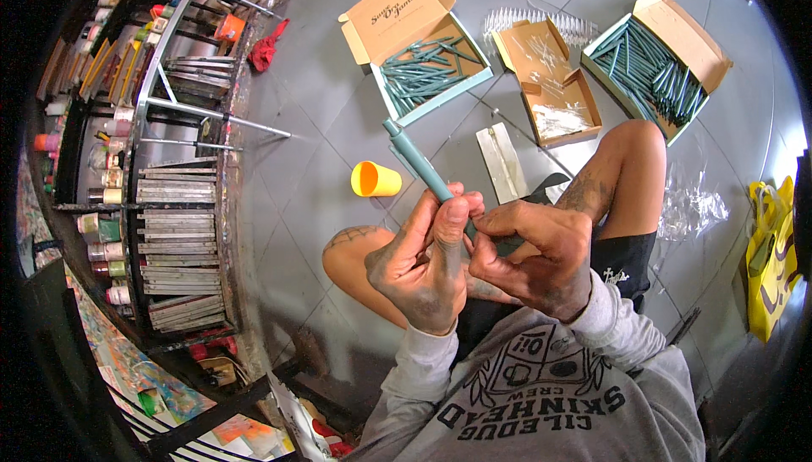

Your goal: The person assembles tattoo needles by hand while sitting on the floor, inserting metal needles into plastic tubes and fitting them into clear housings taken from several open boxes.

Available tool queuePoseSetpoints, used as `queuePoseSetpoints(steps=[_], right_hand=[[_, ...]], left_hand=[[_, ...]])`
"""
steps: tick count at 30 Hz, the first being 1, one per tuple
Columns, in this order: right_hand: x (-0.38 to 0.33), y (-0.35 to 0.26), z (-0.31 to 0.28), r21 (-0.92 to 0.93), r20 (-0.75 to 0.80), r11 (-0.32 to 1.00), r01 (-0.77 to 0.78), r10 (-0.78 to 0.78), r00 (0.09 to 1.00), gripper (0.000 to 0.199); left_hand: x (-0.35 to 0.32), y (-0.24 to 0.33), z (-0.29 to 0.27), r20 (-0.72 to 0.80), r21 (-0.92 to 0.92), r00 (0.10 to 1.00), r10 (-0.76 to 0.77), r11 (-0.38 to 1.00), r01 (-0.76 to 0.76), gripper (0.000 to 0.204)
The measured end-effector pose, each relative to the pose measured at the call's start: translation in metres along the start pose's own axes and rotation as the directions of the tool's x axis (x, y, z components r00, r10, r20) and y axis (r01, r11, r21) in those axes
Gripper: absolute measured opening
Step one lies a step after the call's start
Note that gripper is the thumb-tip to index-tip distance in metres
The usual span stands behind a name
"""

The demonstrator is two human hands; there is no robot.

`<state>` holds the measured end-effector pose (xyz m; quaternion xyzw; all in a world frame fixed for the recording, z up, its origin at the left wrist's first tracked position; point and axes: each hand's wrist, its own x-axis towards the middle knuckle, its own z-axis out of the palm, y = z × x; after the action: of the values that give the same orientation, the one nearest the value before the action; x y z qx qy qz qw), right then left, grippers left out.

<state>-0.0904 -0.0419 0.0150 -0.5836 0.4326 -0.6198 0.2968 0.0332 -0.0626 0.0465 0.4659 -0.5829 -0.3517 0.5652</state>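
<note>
Two open boxes of teal sticks lie on the grey tiled floor (321, 107) ahead of the seated person, and both look well filled, so by my reading much of the stock is waiting and the work is somewhere in its middle.

Head view: the left hand (423, 263) is closed round the lower end of one teal stick (419, 162), its fingers (448, 221) wrapped tight so the stick points up and away toward the left box (423, 60). The right hand (537, 255) is curled shut just beside it, fingertips touching the stick's near end where the two hands meet; what it pinches there, if anything besides the stick, I cannot tell. The stick is held above the person's lap, clear of the floor.

Between the two stick boxes sits a brown cardboard box (550, 81) with thin clear pieces in it, and more clear wrappers (689, 204) lie loose near the right knee. The right box (655, 60) holds its sticks in a dense pile. A yellow cup (375, 179) lies on its side near the stick's far end. A flat metal piece (501, 157) rests on the floor beyond the hands. Shelves of paint bottles (110, 208) run along the left. A yellow bag (771, 250) sits at the far right.
</note>
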Motion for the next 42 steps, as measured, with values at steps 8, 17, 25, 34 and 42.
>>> queuePoseSetpoints(steps=[8, 17, 25, 34, 42], right_hand=[[-0.002, 0.001, -0.015, 0.094, 0.067, 0.990, -0.100, 0.094, 0.993, 0.020], [0.000, -0.005, -0.022, 0.067, 0.126, 0.996, -0.063, 0.055, 0.990, 0.023], [0.005, 0.007, -0.023, -0.183, 0.209, 0.922, 0.342, -0.303, 0.930, 0.023], [0.021, 0.000, -0.023, -0.146, 0.249, 0.925, 0.351, -0.309, 0.918, 0.023], [0.013, -0.002, -0.022, -0.083, 0.247, 0.958, 0.275, -0.248, 0.937, 0.021]], left_hand=[[0.001, 0.008, 0.002, -0.001, -0.072, 0.995, -0.103, 0.992, 0.103, 0.028], [0.003, 0.002, 0.005, -0.035, -0.137, 0.992, -0.118, 0.984, 0.112, 0.026], [0.000, 0.002, -0.006, 0.011, -0.109, 0.993, -0.120, 0.987, 0.121, 0.025], [0.003, 0.008, -0.005, 0.055, -0.234, 0.971, -0.233, 0.942, 0.240, 0.028], [0.003, 0.004, -0.003, -0.028, -0.125, 0.996, -0.079, 0.989, 0.075, 0.030]])
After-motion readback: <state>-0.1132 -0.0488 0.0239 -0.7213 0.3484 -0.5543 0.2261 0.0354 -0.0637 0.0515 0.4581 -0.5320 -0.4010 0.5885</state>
